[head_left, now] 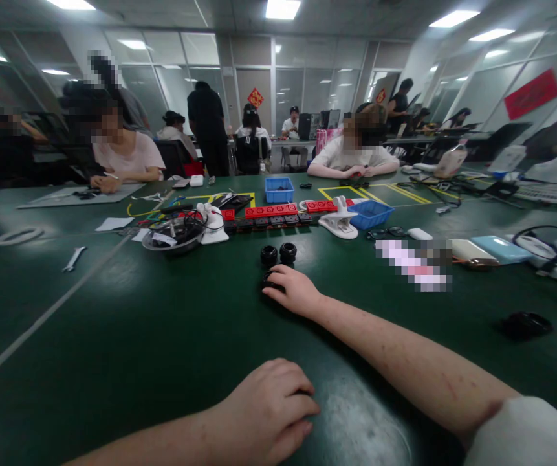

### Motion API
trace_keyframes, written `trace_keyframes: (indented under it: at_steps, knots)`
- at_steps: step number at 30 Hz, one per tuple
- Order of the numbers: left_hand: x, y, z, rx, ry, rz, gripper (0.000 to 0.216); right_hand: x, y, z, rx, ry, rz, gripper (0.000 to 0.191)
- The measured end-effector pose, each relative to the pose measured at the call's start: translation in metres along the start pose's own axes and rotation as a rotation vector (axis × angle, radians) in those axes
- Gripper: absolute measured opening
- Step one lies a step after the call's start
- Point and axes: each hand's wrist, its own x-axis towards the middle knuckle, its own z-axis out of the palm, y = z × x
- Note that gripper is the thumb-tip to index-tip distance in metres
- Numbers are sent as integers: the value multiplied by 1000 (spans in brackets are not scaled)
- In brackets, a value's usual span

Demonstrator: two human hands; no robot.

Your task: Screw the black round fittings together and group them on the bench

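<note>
My right hand [294, 289] reaches out over the green table, its fingers closed around a small black round part [267, 278]. The fingers cover most of that part, so its exact kind is hidden. Just beyond it, two black ribbed ring-like parts [268, 254] stand side by side. Closer to me, my left hand [271, 406] rests low over the tabletop with its fingers loosely bent and apart, and nothing shows in it. More black round parts [525, 325] lie near my right forearm, at the right.
Across the table run red and black socket strips [271, 211], flanked by a white clip stand [340, 219], a cluttered round tray [149, 243] and blue baskets [279, 189]. A wrench [74, 258] lies left. Phones and cables lie right. Co-workers sit opposite.
</note>
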Motion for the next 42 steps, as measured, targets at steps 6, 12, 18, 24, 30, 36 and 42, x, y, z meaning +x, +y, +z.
trace_keyframes:
  at_steps: [6,12,18,24,30,36,42]
  knots:
    - [-2,-3,2,-5,3,1,20,7,2,5,-25,36,28,22]
    - [-4,-3,2,6,10,10,20,11,9,9,-33,78,30,19]
    - [-4,-4,2,42,14,22,21,16,14,14,-40,141,29,16]
    - [-6,-3,3,54,-11,20,24,14,12,15,-37,172,21,12]
    - [-5,-2,2,36,-14,15,25,9,7,13,-39,176,56,13]
    - [-4,-1,-2,35,-30,12,25,8,6,13,-36,203,149,35]
    - [-4,-1,-1,42,-57,16,28,7,3,7,-54,216,89,41]
